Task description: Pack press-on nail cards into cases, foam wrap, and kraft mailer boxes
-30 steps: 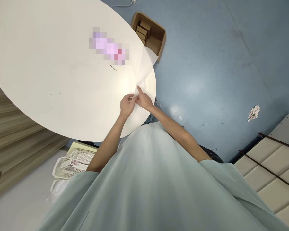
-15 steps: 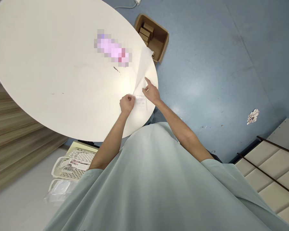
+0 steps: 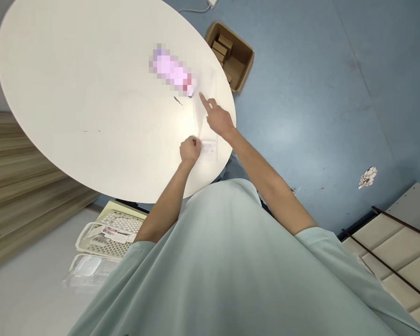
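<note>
A thin, translucent white plastic sheet or bag point(image 3: 205, 131) lies along the right end of the table, with a small printed rectangular patch point(image 3: 209, 147) at its near end. My left hand point(image 3: 190, 150) is closed at the sheet's left edge, its thumb and fingers pinching that edge near the patch. Above the sheet, my right hand point(image 3: 220, 120) has its index finger stretched out and the other fingers loosely bent, holding nothing. Whether its fingertips touch the sheet, I cannot tell. Beyond them lies a pink-purple item point(image 3: 171, 70), blurred by pixels.
The white oval table point(image 3: 91, 102) has a few dark marks. On the blue floor past its edge stands an open cardboard box point(image 3: 243, 65) with several small brown boxes inside. Perforated plastic baskets point(image 3: 108, 233) stand below left. Paper scraps point(image 3: 367, 178) lie on the floor at right.
My right hand has moved away from me across the sheet, and the sheet's folded-over part now lies flatter. My left hand keeps its pinch. The whole view has shifted slightly.
</note>
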`<state>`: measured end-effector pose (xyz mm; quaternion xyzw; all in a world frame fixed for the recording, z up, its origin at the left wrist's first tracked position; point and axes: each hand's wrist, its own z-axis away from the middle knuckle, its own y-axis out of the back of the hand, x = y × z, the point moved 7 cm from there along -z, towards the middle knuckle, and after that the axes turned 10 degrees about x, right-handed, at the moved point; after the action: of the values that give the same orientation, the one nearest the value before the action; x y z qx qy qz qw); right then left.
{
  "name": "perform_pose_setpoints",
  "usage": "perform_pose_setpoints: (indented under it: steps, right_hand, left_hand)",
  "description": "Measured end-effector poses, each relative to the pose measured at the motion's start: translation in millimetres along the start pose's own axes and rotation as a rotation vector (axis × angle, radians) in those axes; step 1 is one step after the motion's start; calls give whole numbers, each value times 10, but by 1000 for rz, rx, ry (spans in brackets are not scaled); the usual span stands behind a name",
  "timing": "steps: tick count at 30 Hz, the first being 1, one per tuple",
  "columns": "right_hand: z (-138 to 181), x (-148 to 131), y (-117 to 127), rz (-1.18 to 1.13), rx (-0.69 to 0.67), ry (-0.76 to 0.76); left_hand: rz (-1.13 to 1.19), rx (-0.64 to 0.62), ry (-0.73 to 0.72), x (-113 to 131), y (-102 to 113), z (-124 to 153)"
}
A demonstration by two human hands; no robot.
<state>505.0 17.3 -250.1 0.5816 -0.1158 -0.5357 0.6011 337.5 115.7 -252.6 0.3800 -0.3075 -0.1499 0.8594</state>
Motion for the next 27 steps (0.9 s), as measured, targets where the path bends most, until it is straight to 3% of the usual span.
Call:
perform_pose_setpoints:
  steps: [5,10,15,17,19,21,23,27]
  right_hand:
    - [427,-61,73,-25,23,-48]
    - [1149,-282,-153,52,-193,136]
    - [1426,-326,-302,101,-206,149]
    - [1434,-312,-344,104,-192,145]
    - [1428,-291,-378,108,-184,143]
    - [1422,-270,-399,109,-179,147]
    - [1420,-249,-407,104,-177,151]
    - [1439,-209,-403,65,-195,180]
  left_hand:
    - [-16,14,20,-27,-38,-22]
    - [1,35,14,-62,-43,-40]
    - [20,47,7,-145,42,-39]
    - [24,76,-75,-141,112,-4]
    - [36,56,-273,-62,139,82]
    - [35,-46,-515,37,85,232]
    - [13,-157,-669,77,-5,386]
    - [-36,-197,-656,23,-127,524]
